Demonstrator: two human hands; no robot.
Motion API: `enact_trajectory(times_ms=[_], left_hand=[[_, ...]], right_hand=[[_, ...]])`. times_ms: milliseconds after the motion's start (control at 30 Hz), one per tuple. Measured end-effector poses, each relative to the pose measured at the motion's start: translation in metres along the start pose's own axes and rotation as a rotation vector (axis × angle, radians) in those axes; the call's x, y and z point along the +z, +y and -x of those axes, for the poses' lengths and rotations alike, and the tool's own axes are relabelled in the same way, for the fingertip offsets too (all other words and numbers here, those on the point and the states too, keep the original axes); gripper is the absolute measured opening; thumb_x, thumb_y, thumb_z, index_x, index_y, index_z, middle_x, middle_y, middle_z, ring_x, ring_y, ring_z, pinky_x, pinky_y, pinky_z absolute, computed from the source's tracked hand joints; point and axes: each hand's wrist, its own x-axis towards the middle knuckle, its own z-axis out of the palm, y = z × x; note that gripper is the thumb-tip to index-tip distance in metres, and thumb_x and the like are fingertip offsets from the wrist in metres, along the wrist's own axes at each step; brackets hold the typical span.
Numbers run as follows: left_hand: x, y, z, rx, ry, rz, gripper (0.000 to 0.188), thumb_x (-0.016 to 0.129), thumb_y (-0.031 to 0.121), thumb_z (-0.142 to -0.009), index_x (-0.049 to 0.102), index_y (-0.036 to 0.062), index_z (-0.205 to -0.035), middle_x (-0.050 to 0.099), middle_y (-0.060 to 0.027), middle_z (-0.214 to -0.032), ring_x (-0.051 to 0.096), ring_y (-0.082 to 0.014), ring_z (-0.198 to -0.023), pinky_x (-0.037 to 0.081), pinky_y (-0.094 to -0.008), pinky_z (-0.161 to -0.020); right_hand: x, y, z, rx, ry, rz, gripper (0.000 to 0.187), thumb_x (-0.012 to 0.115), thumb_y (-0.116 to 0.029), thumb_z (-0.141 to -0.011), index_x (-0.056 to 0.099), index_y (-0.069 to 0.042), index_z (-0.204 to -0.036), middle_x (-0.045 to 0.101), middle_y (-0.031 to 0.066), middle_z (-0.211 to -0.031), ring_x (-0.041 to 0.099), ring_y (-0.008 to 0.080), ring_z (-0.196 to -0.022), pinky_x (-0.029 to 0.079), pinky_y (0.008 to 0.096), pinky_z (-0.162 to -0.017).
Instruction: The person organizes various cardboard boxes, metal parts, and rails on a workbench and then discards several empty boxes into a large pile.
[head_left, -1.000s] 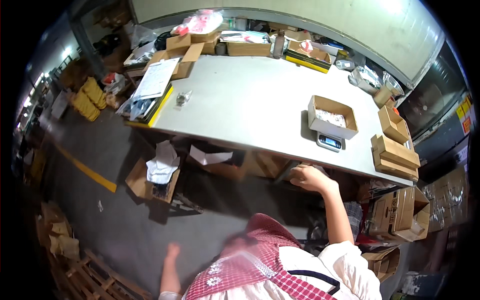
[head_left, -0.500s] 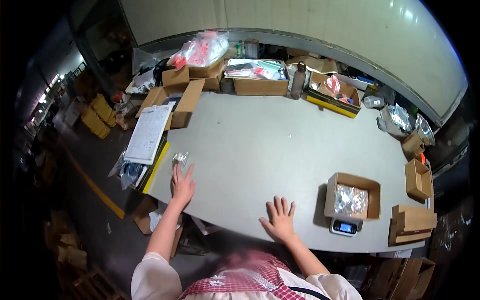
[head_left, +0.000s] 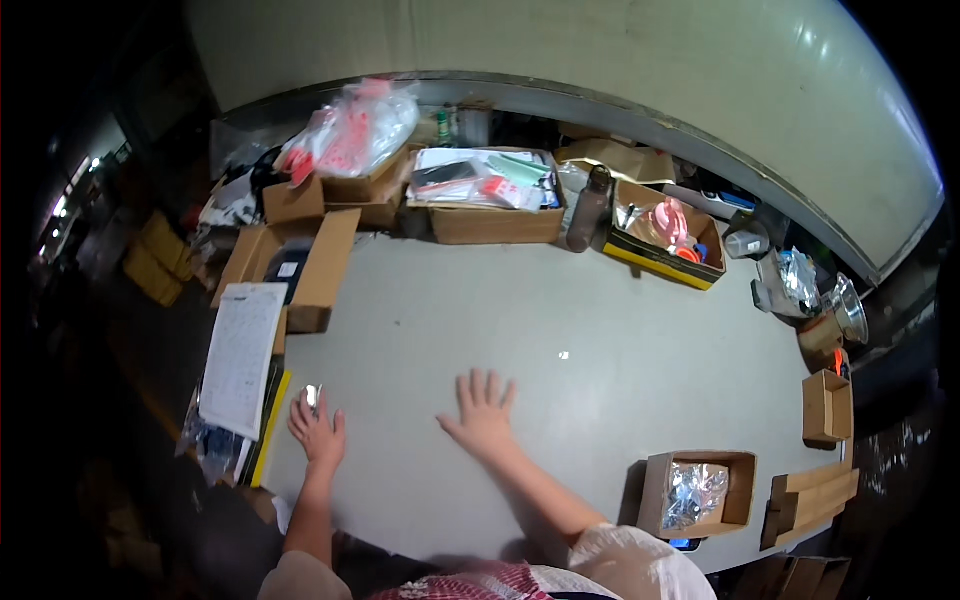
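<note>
A small shiny packet (head_left: 313,398) lies on the grey table at the left, beside the yellow-edged box. My left hand (head_left: 318,438) rests over it, fingers apart and partly covering it, the thumb held away. Whether the fingers pinch the packet is not visible, but they look laid on it rather than wrapped round it. Near the table's middle, my right hand (head_left: 484,418) is spread palm down with nothing in it, slightly blurred. At the right, an open cardboard box (head_left: 742,492) holding silvery packets (head_left: 695,495) stands on a small scale (head_left: 686,545), mostly hidden beneath it.
Written sheets (head_left: 240,355) lie on the box at the left edge, with an open carton (head_left: 330,270) behind. Along the back stand a box of papers (head_left: 500,226), a dark bottle (head_left: 590,210) and a yellow-black box (head_left: 660,265). Small cartons (head_left: 827,408) line the right edge.
The view has shifted, so the table appears lower. My right hand has moved forward and left over the table. My left hand now covers more of the packet.
</note>
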Motion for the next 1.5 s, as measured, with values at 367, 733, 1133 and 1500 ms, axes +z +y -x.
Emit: enact_trajectory(times_ms=[367, 733, 1133, 1500], left_hand=[[0.01, -0.008, -0.034, 0.022, 0.07, 0.017, 0.06, 0.059, 0.032, -0.092, 0.04, 0.0193, -0.148, 0.024, -0.0125, -0.157, 0.018, -0.0415, -0.144, 0.012, -0.0615, -0.115], [0.012, -0.016, -0.039, 0.045, 0.151, 0.029, 0.06, 0.064, 0.033, -0.088, 0.046, 0.0174, -0.144, 0.03, -0.017, -0.15, 0.025, -0.0403, -0.139, 0.019, -0.0606, -0.112], [0.01, -0.016, -0.035, 0.066, 0.223, 0.071, 0.055, 0.063, 0.034, -0.089, 0.051, 0.0173, -0.14, 0.039, -0.0199, -0.136, 0.033, -0.0398, -0.128, 0.024, -0.0588, -0.108], [0.01, -0.011, -0.035, 0.014, 0.091, 0.02, 0.058, 0.057, 0.033, -0.093, 0.041, 0.0189, -0.147, 0.031, -0.0146, -0.152, 0.025, -0.0377, -0.141, 0.015, -0.0626, -0.112]], right_hand=[[0.032, -0.034, -0.121, -0.076, -0.006, -0.034, 0.08, 0.039, -0.058, -0.096, 0.028, 0.0, -0.151, 0.021, 0.0235, -0.159, 0.012, 0.0461, -0.147, 0.001, 0.0728, -0.111], [0.048, -0.037, -0.124, -0.08, 0.136, -0.041, 0.081, 0.046, -0.059, -0.092, 0.035, -0.002, -0.149, 0.027, 0.0219, -0.157, 0.018, 0.0466, -0.145, 0.002, 0.0722, -0.112], [0.038, -0.042, -0.122, -0.095, 0.074, -0.003, 0.081, 0.044, -0.058, -0.093, 0.032, -0.001, -0.149, 0.025, 0.0245, -0.157, 0.016, 0.0484, -0.145, 0.002, 0.0717, -0.111], [0.04, -0.04, -0.119, -0.094, 0.134, -0.046, 0.079, 0.045, -0.055, -0.093, 0.034, 0.002, -0.147, 0.028, 0.0258, -0.155, 0.019, 0.0481, -0.144, 0.003, 0.0703, -0.113]])
